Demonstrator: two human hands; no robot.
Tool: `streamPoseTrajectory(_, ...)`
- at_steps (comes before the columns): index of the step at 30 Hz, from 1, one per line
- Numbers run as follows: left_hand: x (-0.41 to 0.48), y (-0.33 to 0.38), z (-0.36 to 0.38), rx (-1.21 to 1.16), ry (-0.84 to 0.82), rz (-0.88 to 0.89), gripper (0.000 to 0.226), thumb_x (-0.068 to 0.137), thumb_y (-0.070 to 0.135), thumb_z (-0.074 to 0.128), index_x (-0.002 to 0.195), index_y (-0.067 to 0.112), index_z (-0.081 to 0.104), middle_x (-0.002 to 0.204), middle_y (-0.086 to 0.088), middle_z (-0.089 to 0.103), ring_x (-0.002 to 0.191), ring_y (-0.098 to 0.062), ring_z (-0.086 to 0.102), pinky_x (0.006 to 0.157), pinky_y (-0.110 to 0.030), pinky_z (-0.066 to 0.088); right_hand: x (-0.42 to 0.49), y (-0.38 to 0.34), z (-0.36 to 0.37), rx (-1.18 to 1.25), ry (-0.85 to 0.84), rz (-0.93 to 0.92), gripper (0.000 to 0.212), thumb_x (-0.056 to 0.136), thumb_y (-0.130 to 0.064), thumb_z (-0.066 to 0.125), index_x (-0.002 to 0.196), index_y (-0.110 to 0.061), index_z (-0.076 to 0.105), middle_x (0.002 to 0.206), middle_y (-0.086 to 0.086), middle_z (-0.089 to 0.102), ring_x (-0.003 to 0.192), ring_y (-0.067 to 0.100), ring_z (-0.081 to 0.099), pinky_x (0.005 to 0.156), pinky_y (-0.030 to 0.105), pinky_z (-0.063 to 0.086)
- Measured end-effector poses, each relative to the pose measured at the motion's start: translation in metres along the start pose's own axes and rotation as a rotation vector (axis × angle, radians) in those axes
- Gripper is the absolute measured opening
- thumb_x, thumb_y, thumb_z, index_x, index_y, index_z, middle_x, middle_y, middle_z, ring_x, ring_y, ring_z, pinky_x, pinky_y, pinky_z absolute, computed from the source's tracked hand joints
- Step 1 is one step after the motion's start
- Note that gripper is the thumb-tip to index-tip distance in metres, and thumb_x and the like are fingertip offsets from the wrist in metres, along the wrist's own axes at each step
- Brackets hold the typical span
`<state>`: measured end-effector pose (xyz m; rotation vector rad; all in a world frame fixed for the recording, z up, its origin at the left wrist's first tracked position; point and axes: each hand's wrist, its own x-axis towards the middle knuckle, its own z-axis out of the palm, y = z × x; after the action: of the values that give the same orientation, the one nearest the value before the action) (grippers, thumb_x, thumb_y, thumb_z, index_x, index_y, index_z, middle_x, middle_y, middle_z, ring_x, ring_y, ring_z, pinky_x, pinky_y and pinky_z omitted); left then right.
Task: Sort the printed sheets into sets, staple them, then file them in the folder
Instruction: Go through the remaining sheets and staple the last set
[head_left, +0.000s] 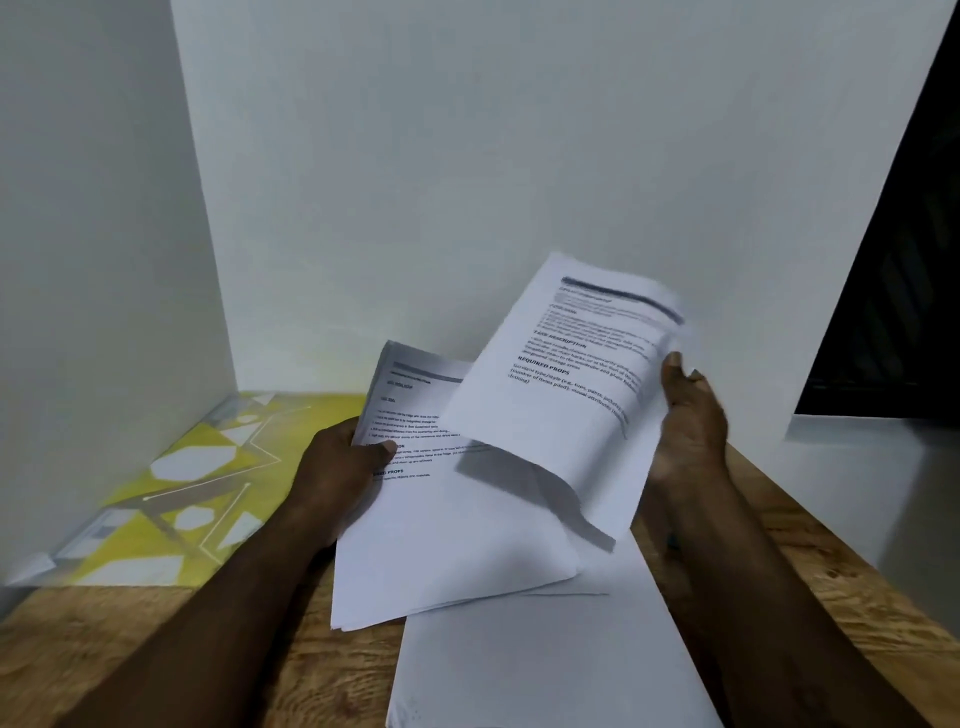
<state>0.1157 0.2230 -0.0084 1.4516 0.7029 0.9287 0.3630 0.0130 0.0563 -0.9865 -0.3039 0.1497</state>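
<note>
My left hand (340, 470) grips the left edge of a stack of printed sheets (441, 535), held tilted above the wooden table (810, 551). My right hand (688, 410) pinches the right edge of one loose printed sheet (561, 395), which is lifted over the stack and curls down at its lower end. More white sheets (545, 665) lie flat on the table under the stack, near the front edge. A yellow patterned folder (171, 493) lies closed at the left, against the wall. No stapler is visible.
White walls enclose the table at the left and back. A dark panel (893, 291) stands at the right above a white ledge (857, 467). Bare wood shows at the right of the sheets and in front of the folder.
</note>
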Motion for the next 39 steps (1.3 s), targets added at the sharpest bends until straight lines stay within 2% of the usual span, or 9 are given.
streamPoseTrajectory(2,-0.004,0.005,0.0,-0.039,-0.01,-0.005,0.022,0.094,-0.006,0.067,0.102,0.012,0.076,0.098,-0.006,0.081,0.088,-0.027,0.079,0.075,-0.035,0.062,-0.003,0.016,0.004,-0.065,-0.12,0.112,0.058,0.071,-0.056,0.093,0.109,-0.018,0.072,0.118,0.011,0.077,0.109,0.032,0.074,0.101,0.051,0.058)
streamPoseTrajectory(4,-0.013,0.013,0.002,-0.09,-0.051,-0.008,0.018,0.094,-0.006,0.068,0.105,0.006,0.074,0.093,-0.008,0.081,0.074,-0.02,0.078,0.059,-0.027,0.06,-0.01,0.032,0.011,-0.266,-0.147,0.057,0.03,0.085,-0.039,0.087,0.096,-0.015,0.073,0.096,0.008,0.079,0.09,0.029,0.075,0.085,0.045,0.062)
streamPoseTrajectory(10,-0.022,0.025,0.002,-0.181,-0.132,-0.014,0.03,0.084,0.007,0.082,0.113,0.008,0.073,0.106,-0.018,0.079,0.092,-0.041,0.077,0.085,-0.058,0.063,-0.021,0.056,0.018,-0.574,-0.222,-0.028,0.031,0.077,-0.033,0.094,0.078,-0.02,0.066,0.072,-0.005,0.068,0.065,0.02,0.062,0.063,0.035,0.05)
streamPoseTrajectory(18,-0.022,0.027,0.001,-0.237,-0.156,-0.013,0.022,0.094,-0.006,0.064,0.112,0.005,0.07,0.102,-0.02,0.078,0.08,-0.034,0.076,0.066,-0.045,0.065,-0.027,0.046,0.017,-0.289,-0.371,0.16,0.024,0.084,-0.013,0.087,0.101,-0.007,0.071,0.106,0.017,0.08,0.1,0.041,0.076,0.093,0.068,0.058)
streamPoseTrajectory(24,-0.016,0.022,-0.004,-0.288,-0.183,-0.015,0.031,0.084,0.001,0.073,0.115,0.006,0.071,0.115,-0.027,0.074,0.094,-0.042,0.073,0.088,-0.065,0.059,-0.034,0.04,0.019,-0.222,-0.539,0.249,0.03,0.092,-0.011,0.079,0.119,0.0,0.074,0.117,0.018,0.078,0.113,0.041,0.073,0.104,0.06,0.055)
streamPoseTrajectory(28,-0.019,0.023,-0.002,-0.273,-0.149,-0.024,0.041,0.071,0.014,0.073,0.111,0.007,0.074,0.114,-0.026,0.075,0.092,-0.041,0.075,0.088,-0.059,0.06,-0.038,0.046,0.022,-0.331,-0.469,0.138,0.017,0.082,-0.015,0.089,0.094,-0.01,0.079,0.106,0.014,0.081,0.102,0.038,0.077,0.098,0.062,0.058)
streamPoseTrajectory(31,-0.02,0.027,0.004,-0.192,-0.081,-0.045,0.034,0.082,0.041,0.08,0.103,0.015,0.078,0.108,-0.017,0.079,0.093,-0.037,0.076,0.096,-0.061,0.058,-0.039,0.048,0.023,-0.462,-0.413,0.033,0.038,0.06,-0.039,0.097,0.069,-0.021,0.065,0.097,0.006,0.082,0.092,0.033,0.079,0.09,0.057,0.062)
streamPoseTrajectory(34,-0.022,0.032,0.01,-0.242,-0.031,-0.118,0.066,0.089,0.083,0.05,0.107,0.024,0.075,0.1,0.001,0.082,0.09,-0.022,0.078,0.083,-0.04,0.061,-0.04,0.047,0.024,-0.524,-0.33,-0.039,0.044,0.061,-0.042,0.099,0.062,-0.027,0.058,0.085,-0.003,0.08,0.072,0.018,0.072,0.07,0.036,0.057)
streamPoseTrajectory(39,-0.031,0.032,0.014,-0.305,-0.192,-0.03,0.03,0.097,0.025,0.068,0.119,0.006,0.071,0.114,-0.015,0.079,0.094,-0.03,0.079,0.07,-0.038,0.064,-0.04,0.048,0.027,-0.602,-0.244,-0.099,0.049,0.054,-0.056,0.097,0.063,-0.031,0.056,0.076,-0.005,0.068,0.064,0.017,0.057,0.06,0.031,0.045)
